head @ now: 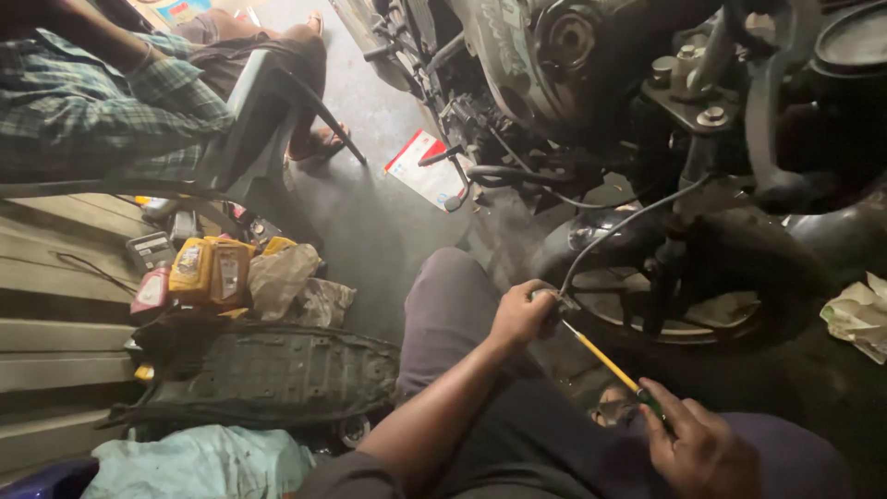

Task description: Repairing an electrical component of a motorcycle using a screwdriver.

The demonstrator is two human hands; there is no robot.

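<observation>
At the far left, another person in a checked shirt [83,102] sits on a grey plastic chair [254,111], and this person's foot in a sandal [319,143] rests on the concrete floor [370,222]. Below the chair there are wooden steps [55,277]. Beside the steps stand several oil bottles: one red [151,291] and two yellow [211,270]. Next to them lies a crumpled plastic bag [282,277]. In front of the bottles lies a dark plastic motorcycle panel [268,374], and a light blue cloth [199,462] is at the bottom edge.

In the middle, the left hand [522,314] is closed around a small metal part [554,300] at the end of a grey cable [628,222]. The cable goes up toward the motorcycle [573,55], which fills the upper right. The hand is just beside the front wheel [702,286].

A screwdriver [605,360] with a yellow shaft goes from the metal part down to the right hand [698,448]. The tip touches the part in the left hand. The right hand is closed around the green and black handle, low at the right, above the person's own knee. On the floor under the engine lies a red and white paper [425,166]. At the far right lies a whitish rag [859,314] close to the tyre.
</observation>
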